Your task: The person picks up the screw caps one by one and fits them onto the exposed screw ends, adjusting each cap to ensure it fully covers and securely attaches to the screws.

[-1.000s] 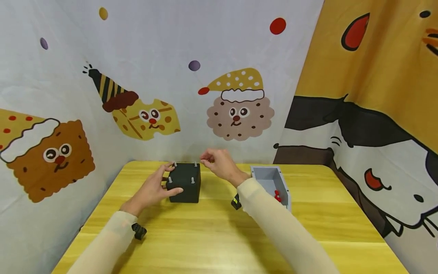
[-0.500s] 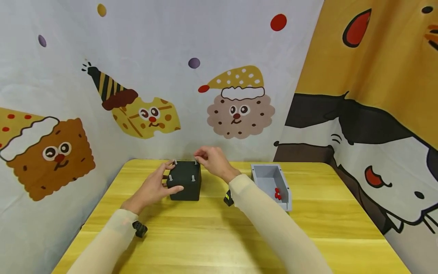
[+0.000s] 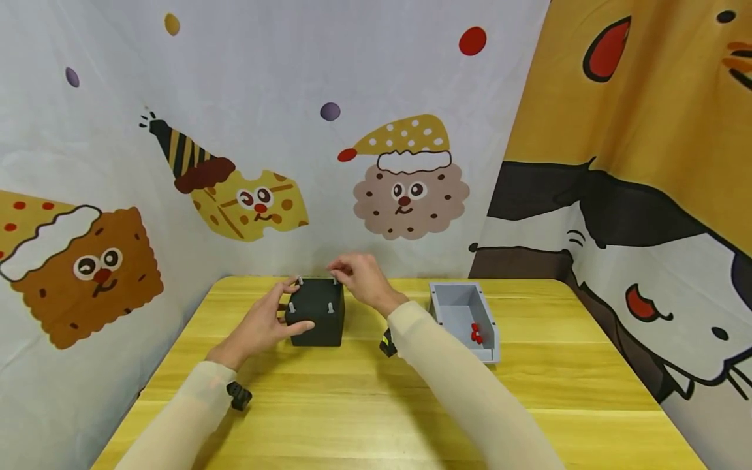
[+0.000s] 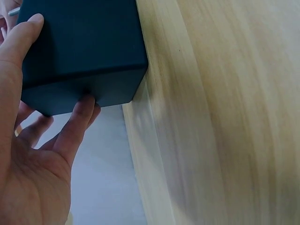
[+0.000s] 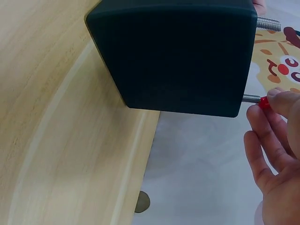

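A black block (image 3: pixel 316 323) stands on the table, with several threaded metal posts (image 3: pixel 292 307) sticking up from its top. My left hand (image 3: pixel 255 329) grips the block from the left, thumb on the near side and fingers along its left side, as the left wrist view (image 4: pixel 40 164) also shows. At the far right corner my right hand (image 3: pixel 365 282) pinches a small red nut (image 5: pixel 265 102) between thumb and forefinger. In the right wrist view the nut sits at the tip of a threaded post (image 5: pixel 251 98); fingertips partly hide it.
A grey tray (image 3: pixel 495 333) sits to the right on the wooden table (image 3: pixel 329 411), with several small red pieces (image 3: pixel 476 334) inside. Behind the table's far edge hangs a white cloth (image 3: pixel 264 72) with cartoon prints.
My right hand has moved left, from beside the block to the post at its far right corner. The left hand and block have stayed in place.
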`<state>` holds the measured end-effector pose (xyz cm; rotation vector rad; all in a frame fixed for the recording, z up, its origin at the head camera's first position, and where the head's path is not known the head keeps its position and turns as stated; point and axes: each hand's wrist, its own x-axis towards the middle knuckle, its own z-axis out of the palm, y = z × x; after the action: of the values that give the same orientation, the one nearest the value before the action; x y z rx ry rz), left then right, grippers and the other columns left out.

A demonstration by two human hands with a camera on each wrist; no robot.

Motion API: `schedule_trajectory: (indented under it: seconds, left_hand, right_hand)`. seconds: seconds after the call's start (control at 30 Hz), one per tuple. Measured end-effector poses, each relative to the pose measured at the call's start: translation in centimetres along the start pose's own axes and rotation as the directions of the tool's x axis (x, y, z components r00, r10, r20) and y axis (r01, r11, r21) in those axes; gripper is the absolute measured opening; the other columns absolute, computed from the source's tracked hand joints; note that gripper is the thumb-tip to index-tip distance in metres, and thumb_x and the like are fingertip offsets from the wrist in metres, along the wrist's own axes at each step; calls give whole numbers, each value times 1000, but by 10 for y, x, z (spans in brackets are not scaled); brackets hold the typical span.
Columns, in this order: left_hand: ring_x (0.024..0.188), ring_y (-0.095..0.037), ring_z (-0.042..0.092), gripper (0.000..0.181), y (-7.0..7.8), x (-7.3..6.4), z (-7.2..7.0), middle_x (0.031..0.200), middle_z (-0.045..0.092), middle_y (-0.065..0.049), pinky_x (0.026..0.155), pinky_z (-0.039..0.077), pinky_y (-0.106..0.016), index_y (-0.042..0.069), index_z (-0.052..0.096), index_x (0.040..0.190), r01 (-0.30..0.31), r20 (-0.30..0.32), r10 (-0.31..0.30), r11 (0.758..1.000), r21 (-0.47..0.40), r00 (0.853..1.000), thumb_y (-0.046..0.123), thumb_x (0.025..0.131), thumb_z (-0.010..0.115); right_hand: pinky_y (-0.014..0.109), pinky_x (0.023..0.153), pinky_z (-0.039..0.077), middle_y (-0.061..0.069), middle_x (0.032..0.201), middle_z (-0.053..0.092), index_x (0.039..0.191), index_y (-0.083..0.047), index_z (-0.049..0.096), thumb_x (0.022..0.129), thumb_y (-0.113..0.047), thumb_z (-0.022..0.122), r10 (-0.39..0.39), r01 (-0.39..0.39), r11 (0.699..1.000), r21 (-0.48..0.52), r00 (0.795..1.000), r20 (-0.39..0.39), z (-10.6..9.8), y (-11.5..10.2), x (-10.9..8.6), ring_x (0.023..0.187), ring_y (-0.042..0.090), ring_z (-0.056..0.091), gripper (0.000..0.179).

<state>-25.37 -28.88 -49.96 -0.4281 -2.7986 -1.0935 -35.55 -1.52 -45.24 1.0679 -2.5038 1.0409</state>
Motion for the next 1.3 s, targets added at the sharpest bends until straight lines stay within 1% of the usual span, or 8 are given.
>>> schedule_trajectory:
  seconds: [0.13, 0.37, 0.57, 0.7, 0.9, 1.07, 1.17, 1.3]
  left_hand:
    - [133, -51, 77, 111, 1, -1, 0, 176, 54, -25, 101, 72, -57, 12, 32, 182, 5, 4, -5, 1000, 2, 1000, 52, 99, 95]
    - [135, -48, 77, 95, 1, 1, 0, 184, 46, -19, 101, 73, -55, 9, 44, 170, -1, 3, 1, 1000, 0, 1000, 52, 101, 93]
    - [134, -47, 77, 101, 1, 0, 1, 181, 50, -22, 100, 73, -54, 10, 39, 175, 8, 10, -8, 1000, 4, 1000, 52, 101, 93]
    - [132, -47, 77, 106, 2, -1, 0, 177, 53, -23, 100, 73, -55, 12, 35, 179, 13, 7, -13, 1000, 10, 1000, 52, 100, 94]
    - [133, -47, 77, 98, 2, 1, 1, 183, 48, -20, 100, 73, -54, 11, 42, 172, 3, 1, -3, 1000, 4, 1000, 51, 100, 94]
    - [134, -46, 78, 97, 2, 2, 1, 186, 44, -17, 101, 73, -54, 11, 43, 171, 6, 3, -6, 1000, 5, 1000, 52, 100, 94]
    - [134, -47, 77, 94, 1, 2, 1, 188, 41, -16, 101, 73, -54, 11, 45, 168, 3, 5, -3, 1000, 4, 1000, 52, 100, 94]
    - [135, -48, 77, 94, 1, 1, 1, 188, 42, -16, 101, 73, -55, 11, 45, 168, 5, 6, -5, 1000, 6, 1000, 52, 100, 94]
  right_hand:
    - [31, 88, 71, 6, 117, 89, 124, -11, 89, 114, -15, 79, 14, -14, 1000, 9, 1000, -5, 1, 0, 0, 99, 18, 84, 15]
    - [28, 86, 70, 6, 116, 89, 122, -11, 88, 113, -15, 79, 11, -11, 1000, 16, 1000, -1, 1, -2, -1, 97, 18, 83, 13]
    - [26, 85, 69, 6, 113, 89, 120, -11, 88, 114, -16, 79, 12, -12, 1000, -8, 1000, 19, 1, -1, -2, 95, 17, 83, 12]
    - [28, 87, 70, 5, 114, 89, 121, -10, 88, 113, -17, 80, 18, -17, 1000, -26, 999, 42, 2, -1, -4, 97, 18, 84, 13]
    - [35, 91, 72, 6, 115, 89, 124, -8, 87, 113, -15, 80, 52, -49, 998, -42, 997, 63, 2, -1, -6, 100, 21, 84, 15]
    - [34, 90, 72, 6, 119, 89, 126, -13, 86, 112, -14, 81, 86, -83, 995, -49, 994, 69, 2, -1, -8, 99, 21, 85, 15]
    - [35, 90, 72, 6, 120, 89, 127, -14, 86, 111, -14, 82, 87, -83, 995, -56, 994, 66, 2, -2, -9, 99, 22, 85, 16]
    - [38, 91, 72, 6, 120, 89, 126, -14, 86, 110, -12, 83, 72, -68, 996, -61, 995, 62, 2, -2, -10, 98, 23, 84, 16]
